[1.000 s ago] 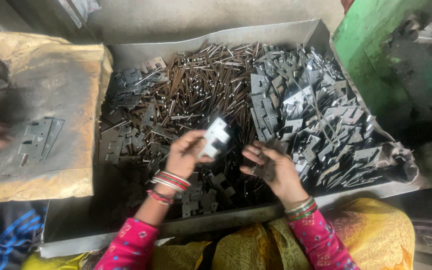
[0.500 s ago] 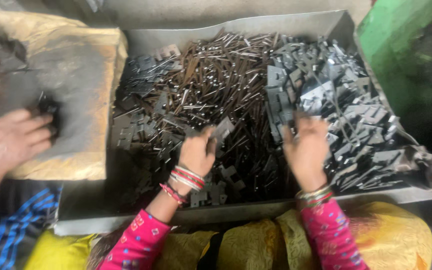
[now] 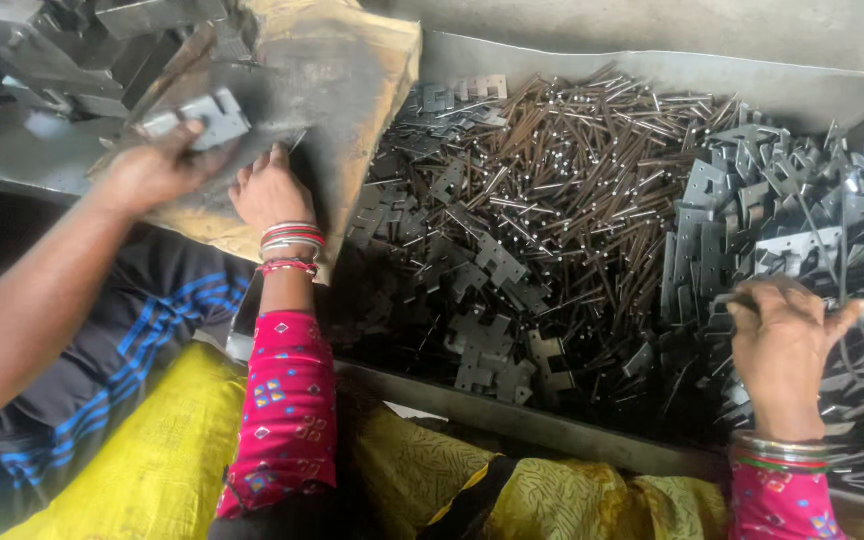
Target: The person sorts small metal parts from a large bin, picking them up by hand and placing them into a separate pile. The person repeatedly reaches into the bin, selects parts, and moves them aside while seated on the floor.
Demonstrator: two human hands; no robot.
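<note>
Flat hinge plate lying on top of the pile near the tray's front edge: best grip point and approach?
Judging by its pose, take the hinge plate by its two long straight edges, coming from straight above. It lies flat on other plates, so its faces give the fingers nothing to pinch, and the notched ends are tangled among neighbours and loose pins. Lifting it clear of the tray avoids dragging those along.
</note>
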